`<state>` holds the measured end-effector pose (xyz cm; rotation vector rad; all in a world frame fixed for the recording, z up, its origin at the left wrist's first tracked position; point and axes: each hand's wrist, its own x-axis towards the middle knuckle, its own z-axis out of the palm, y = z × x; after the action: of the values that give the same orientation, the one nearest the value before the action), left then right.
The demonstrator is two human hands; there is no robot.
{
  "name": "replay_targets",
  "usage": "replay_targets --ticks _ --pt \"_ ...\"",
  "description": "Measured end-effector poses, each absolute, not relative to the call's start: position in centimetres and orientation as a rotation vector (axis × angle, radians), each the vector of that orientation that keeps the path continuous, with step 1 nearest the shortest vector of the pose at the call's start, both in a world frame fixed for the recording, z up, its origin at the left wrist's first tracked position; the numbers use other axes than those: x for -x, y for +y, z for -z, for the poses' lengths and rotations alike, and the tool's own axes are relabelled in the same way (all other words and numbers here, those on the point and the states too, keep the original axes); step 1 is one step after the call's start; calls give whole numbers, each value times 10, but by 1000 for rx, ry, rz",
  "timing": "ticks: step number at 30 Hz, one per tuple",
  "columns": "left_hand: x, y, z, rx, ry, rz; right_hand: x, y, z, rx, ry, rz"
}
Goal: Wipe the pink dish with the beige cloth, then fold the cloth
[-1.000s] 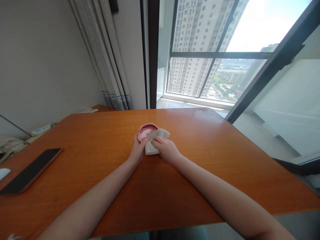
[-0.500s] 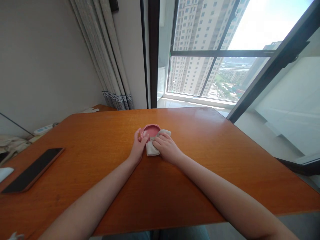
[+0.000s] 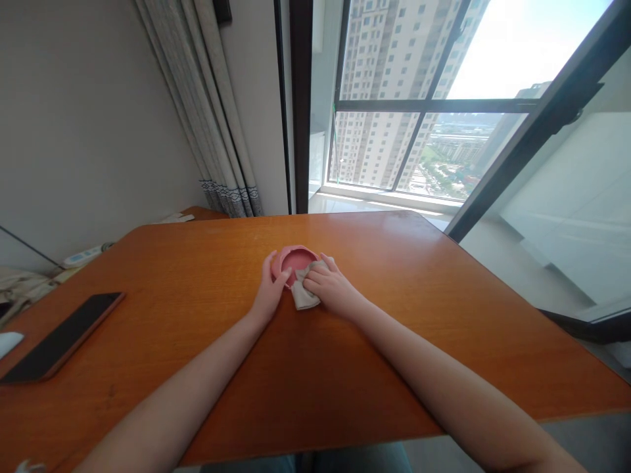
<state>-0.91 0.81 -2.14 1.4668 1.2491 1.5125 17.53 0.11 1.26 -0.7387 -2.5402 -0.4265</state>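
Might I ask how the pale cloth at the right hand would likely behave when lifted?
The pale cloth would probably be floppy, since it bunches and creases under the right hand. It is likely light, as it looks small and thin. Its soft folds suggest it is unlikely to roll.

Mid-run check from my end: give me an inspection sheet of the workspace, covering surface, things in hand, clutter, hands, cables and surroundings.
Surface: brown table, glossy toward its far right.
Things in hand: pink dish; pale cloth over its near right rim.
Clutter: black pad at left; white item beside it, cut off by the frame; whitish scrap at the near left corner, unclear.
Hands: left hand grips the dish's left side, thumb at the near rim; right hand holds the cloth against the dish.
Cables: thin dark line at far left, likely a cord.
Surroundings: curtain and window beyond the table.
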Motion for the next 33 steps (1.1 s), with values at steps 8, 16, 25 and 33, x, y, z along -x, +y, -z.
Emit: replay_targets --ticks 8,16,25,33 --pt "13 5 11 -1601 1327 -1504 -164 -2 -10 755 -2543 286" --pt "11 8 17 -1399 1299 -1504 -171 3 -8 794 -2542 353" --pt "18 13 12 -1518 1354 -1524 -169 -3 -16 746 -2607 328" --pt "22 16 11 -1391 1195 -1548 -178 -6 -32 744 -2558 462"
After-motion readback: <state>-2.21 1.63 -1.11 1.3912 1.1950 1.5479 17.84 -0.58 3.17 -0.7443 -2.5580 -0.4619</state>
